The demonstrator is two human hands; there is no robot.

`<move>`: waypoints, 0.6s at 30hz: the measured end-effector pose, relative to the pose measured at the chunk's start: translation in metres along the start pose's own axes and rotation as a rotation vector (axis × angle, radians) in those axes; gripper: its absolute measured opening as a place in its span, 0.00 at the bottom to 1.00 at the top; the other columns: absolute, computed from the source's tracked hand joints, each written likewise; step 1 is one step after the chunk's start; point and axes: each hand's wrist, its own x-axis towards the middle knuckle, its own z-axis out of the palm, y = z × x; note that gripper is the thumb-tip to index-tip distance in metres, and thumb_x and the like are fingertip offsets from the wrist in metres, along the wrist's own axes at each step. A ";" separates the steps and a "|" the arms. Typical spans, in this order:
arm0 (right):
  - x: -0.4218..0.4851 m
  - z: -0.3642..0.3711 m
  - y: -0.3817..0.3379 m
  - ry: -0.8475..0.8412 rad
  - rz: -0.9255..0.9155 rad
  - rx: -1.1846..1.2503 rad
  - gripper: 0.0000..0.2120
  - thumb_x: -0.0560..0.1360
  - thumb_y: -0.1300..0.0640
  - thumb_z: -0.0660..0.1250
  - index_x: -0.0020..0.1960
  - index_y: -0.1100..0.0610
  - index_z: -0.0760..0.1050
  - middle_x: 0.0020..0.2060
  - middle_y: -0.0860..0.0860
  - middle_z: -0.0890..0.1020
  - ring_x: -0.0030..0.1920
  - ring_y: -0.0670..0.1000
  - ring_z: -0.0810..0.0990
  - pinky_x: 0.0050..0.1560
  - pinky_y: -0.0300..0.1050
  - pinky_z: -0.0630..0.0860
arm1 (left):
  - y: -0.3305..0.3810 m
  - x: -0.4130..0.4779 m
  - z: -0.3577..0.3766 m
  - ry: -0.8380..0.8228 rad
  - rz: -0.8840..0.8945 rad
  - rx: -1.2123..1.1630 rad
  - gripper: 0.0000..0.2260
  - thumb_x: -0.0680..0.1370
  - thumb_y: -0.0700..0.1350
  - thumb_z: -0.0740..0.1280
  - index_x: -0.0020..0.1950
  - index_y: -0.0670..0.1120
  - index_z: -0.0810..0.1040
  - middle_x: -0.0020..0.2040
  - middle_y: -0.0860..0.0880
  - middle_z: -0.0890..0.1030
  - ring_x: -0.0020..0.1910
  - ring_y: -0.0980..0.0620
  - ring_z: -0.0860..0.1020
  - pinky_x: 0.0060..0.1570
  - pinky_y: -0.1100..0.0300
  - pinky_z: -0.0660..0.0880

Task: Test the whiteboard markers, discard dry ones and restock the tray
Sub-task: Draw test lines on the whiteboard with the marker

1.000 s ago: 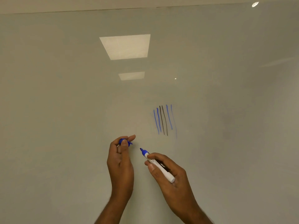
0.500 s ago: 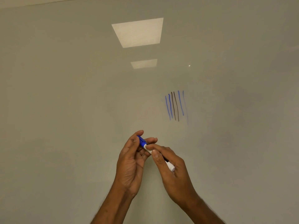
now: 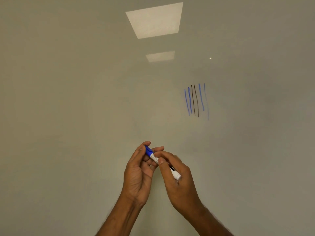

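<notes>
A white-barrelled blue marker [image 3: 155, 158] lies slanted between both hands in front of the whiteboard [image 3: 85, 108]. My right hand [image 3: 177, 178] grips its barrel, whose white rear end sticks out at the lower right. My left hand [image 3: 139, 172] pinches the blue cap [image 3: 148, 151], which sits on the marker's tip. Several vertical test strokes [image 3: 196, 101], blue and black, are drawn on the board up and to the right of the hands; the rightmost blue one is faint.
The glossy whiteboard fills the whole view and mirrors two ceiling light panels [image 3: 155, 21] near the top. No tray, bin or other marker is in sight.
The hands came together: the cap, held apart in my left hand, now sits on the marker's tip. The view has shifted, so the strokes appear further right.
</notes>
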 end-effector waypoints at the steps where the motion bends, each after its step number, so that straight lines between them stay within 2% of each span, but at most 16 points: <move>1: -0.005 0.001 0.001 -0.017 0.009 0.015 0.11 0.77 0.50 0.64 0.57 0.51 0.79 0.49 0.43 0.84 0.53 0.47 0.82 0.53 0.38 0.79 | 0.001 -0.002 -0.006 0.008 0.003 0.019 0.13 0.86 0.45 0.58 0.61 0.41 0.79 0.57 0.30 0.82 0.54 0.38 0.84 0.55 0.45 0.82; 5: -0.027 0.007 0.006 -0.068 0.045 0.034 0.10 0.73 0.48 0.69 0.54 0.45 0.78 0.44 0.38 0.84 0.48 0.46 0.83 0.45 0.36 0.80 | 0.002 -0.017 -0.032 0.052 0.056 0.122 0.15 0.87 0.46 0.56 0.64 0.40 0.79 0.55 0.33 0.84 0.57 0.37 0.84 0.51 0.48 0.84; 10: -0.059 0.022 0.030 -0.109 0.060 -0.105 0.12 0.73 0.46 0.71 0.55 0.37 0.76 0.47 0.34 0.83 0.47 0.43 0.83 0.46 0.33 0.79 | -0.003 -0.043 -0.076 0.100 0.110 0.373 0.16 0.87 0.46 0.55 0.65 0.40 0.77 0.54 0.36 0.85 0.56 0.39 0.84 0.60 0.46 0.80; 14: -0.087 0.040 0.055 -0.150 0.097 -0.207 0.11 0.74 0.45 0.70 0.55 0.45 0.81 0.43 0.39 0.84 0.44 0.45 0.83 0.44 0.40 0.82 | -0.005 -0.065 -0.121 0.146 0.095 0.499 0.16 0.87 0.47 0.55 0.64 0.40 0.77 0.53 0.38 0.86 0.57 0.39 0.84 0.62 0.48 0.78; 18: -0.114 0.061 0.074 -0.211 0.103 -0.338 0.08 0.78 0.47 0.68 0.54 0.47 0.82 0.39 0.40 0.81 0.40 0.46 0.80 0.38 0.35 0.76 | -0.009 -0.089 -0.162 0.223 0.084 0.657 0.15 0.87 0.46 0.54 0.61 0.43 0.79 0.53 0.43 0.87 0.57 0.44 0.84 0.63 0.50 0.77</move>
